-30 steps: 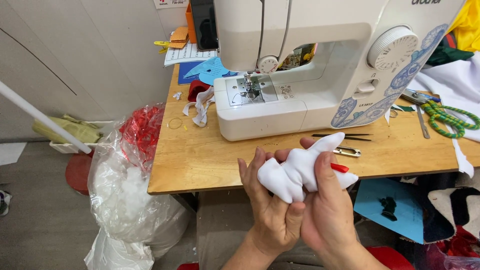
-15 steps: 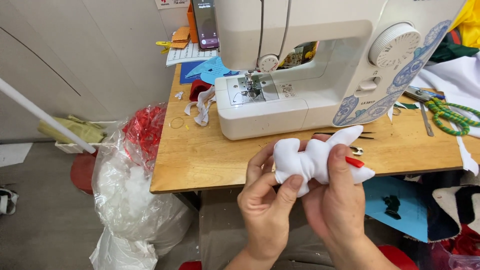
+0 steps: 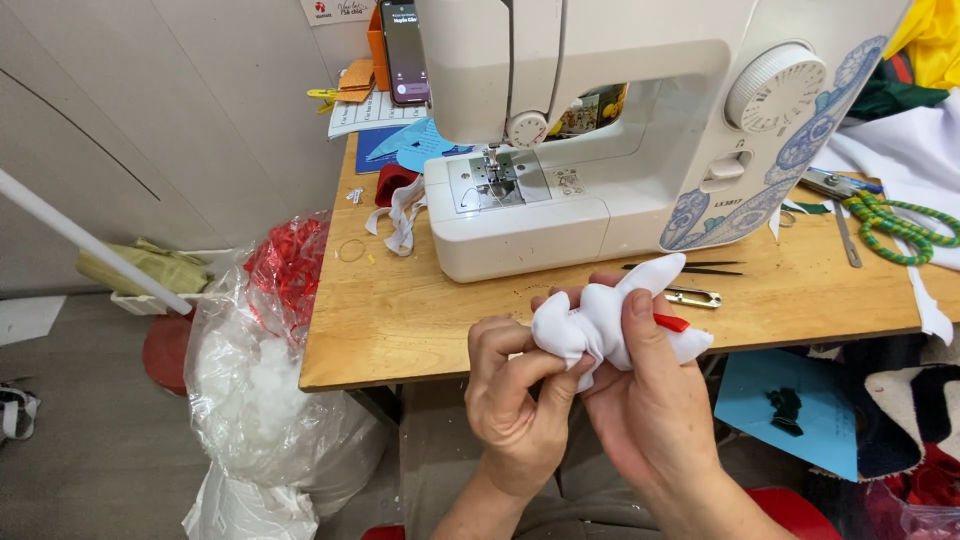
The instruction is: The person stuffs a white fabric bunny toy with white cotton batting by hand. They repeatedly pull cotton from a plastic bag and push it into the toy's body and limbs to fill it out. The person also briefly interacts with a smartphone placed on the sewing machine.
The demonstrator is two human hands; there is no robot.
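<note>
The fingers [image 3: 545, 375] of the left hand [image 3: 515, 410] are curled tight, pinching the lower left end of a small white stuffed fabric piece [image 3: 600, 320]. The right hand [image 3: 655, 410] cups the same piece from beneath, its thumb pressed over the top and its other fingers closed round the back, so both hands have it firmly gripped. A bit of red [image 3: 672, 323] shows at the piece's right side, just past the thumb. The piece is held in the air just in front of the near edge of the wooden surface [image 3: 400, 320], towards its middle.

On the surface just behind the hands lie dark tweezers [image 3: 680, 268] and a small metal thread snip [image 3: 692, 297]. Behind those stands a white sewing machine [image 3: 620, 130] with blue patterning on its right end. White fabric strips [image 3: 403, 215] lie by the machine's left side, and a phone [image 3: 404, 40] leans upright at the far left corner. A green braided cord [image 3: 895, 225] lies near the right edge. Beside the left edge, on the floor, sits a clear plastic bag of white stuffing [image 3: 260, 390].
</note>
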